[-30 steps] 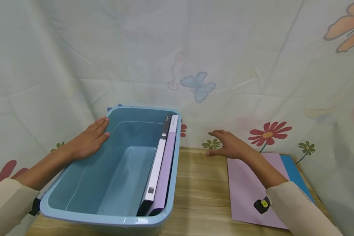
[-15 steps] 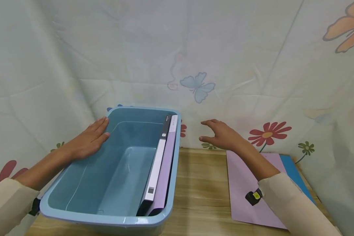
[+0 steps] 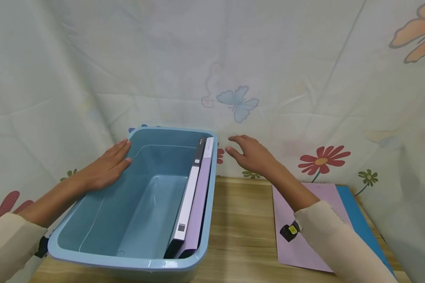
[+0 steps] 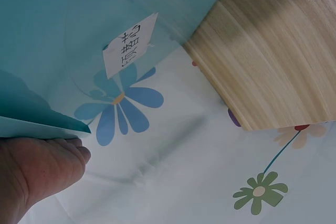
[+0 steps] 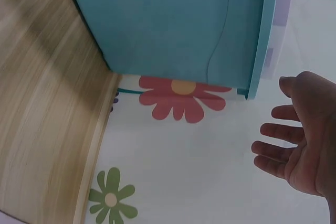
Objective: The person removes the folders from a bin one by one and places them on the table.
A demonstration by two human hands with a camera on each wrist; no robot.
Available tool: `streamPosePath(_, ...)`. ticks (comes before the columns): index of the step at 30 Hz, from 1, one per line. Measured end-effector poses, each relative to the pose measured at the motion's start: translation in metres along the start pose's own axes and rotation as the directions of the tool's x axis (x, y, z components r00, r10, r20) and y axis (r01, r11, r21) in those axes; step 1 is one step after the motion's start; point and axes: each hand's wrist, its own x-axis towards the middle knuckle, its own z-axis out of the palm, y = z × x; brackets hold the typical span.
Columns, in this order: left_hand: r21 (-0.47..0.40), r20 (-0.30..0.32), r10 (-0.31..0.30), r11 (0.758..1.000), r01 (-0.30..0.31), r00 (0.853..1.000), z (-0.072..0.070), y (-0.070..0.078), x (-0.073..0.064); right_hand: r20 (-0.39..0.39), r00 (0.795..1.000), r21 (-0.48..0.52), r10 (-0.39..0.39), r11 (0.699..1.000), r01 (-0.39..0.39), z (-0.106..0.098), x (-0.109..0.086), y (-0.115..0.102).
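A light-blue plastic bin [image 3: 136, 264] stands on the left of the table. My left hand [image 3: 106, 167] rests flat along its left rim with straight fingers; in the left wrist view the palm [image 4: 42, 169] lies right under the rim's edge. Inside, along the right wall, stand a black-and-white file box [image 3: 189, 198] and a lilac file box [image 3: 198, 200], side by side. My right hand [image 3: 253, 155] hovers just right of the bin's far right corner. Its fingers are spread, hold nothing, and point at the rim, as the right wrist view [image 5: 310, 135] also shows.
On the right of the wooden table [image 3: 241, 228] lie a flat lilac folder [image 3: 292, 253] and a blue one [image 3: 355, 208], partly under my right forearm. A handwritten label [image 4: 130, 45] hangs on the bin's outer side. A flower-printed cloth [image 3: 287, 78] closes off the back.
My right hand has moved left and a little up, from above the lilac folder's side to close by the bin's right rim. The left hand and the bin have stayed put.
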Motion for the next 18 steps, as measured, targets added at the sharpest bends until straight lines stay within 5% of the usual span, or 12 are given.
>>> streamPosePath(18,0.005,-0.004,0.004,1.0,-0.004,1.0,0.001,0.0,0.002,-0.033,0.999,0.082,-0.014,0.997,0.016,0.018,0.019,-0.036)
